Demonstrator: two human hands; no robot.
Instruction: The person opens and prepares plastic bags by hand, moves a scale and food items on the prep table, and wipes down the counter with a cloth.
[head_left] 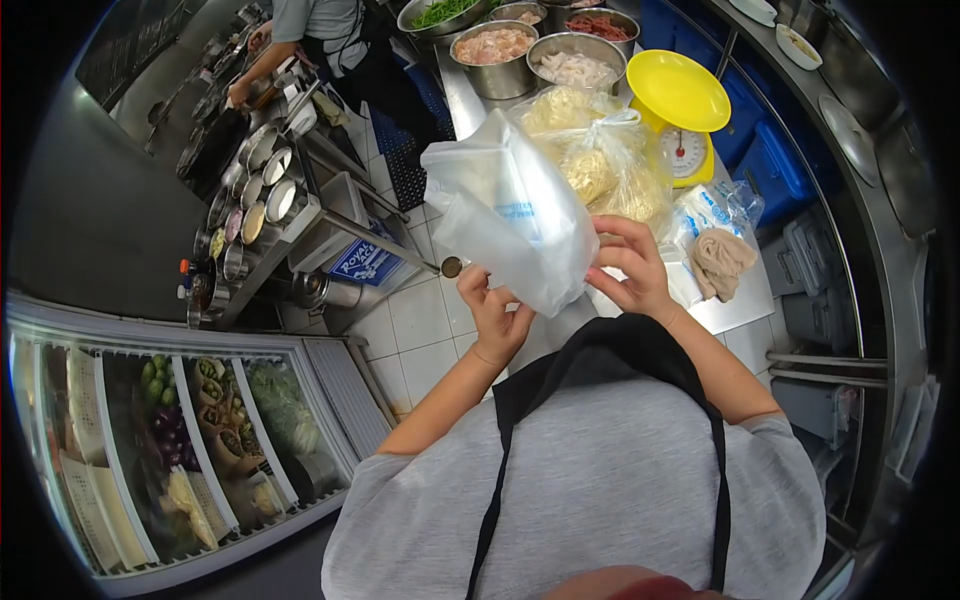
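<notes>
A translucent white plastic bag point(500, 185) with blue print hangs puffed out in front of me, above the table's near left side. My right hand point(640, 270) pinches its lower right edge between thumb and fingers. At the lower left corner, my left hand point(497, 315) has its fingers curled and closed on the plastic. Just beyond, tied clear bags of yellow noodles point(590, 170) lie on the steel table, partly hidden by the plastic bag. A crumpled beige cloth point(722, 262) and a blue-printed plastic packet point(700, 212) sit right of my right hand.
A yellow scale point(685, 155) stands behind the noodles, near steel bowls of raw meat point(494, 46). On the left are a co-worker point(330, 40), a rack of steel containers point(255, 205) and a glass-topped fridge point(190, 440) with vegetables. Shelving point(860, 180) runs along the right.
</notes>
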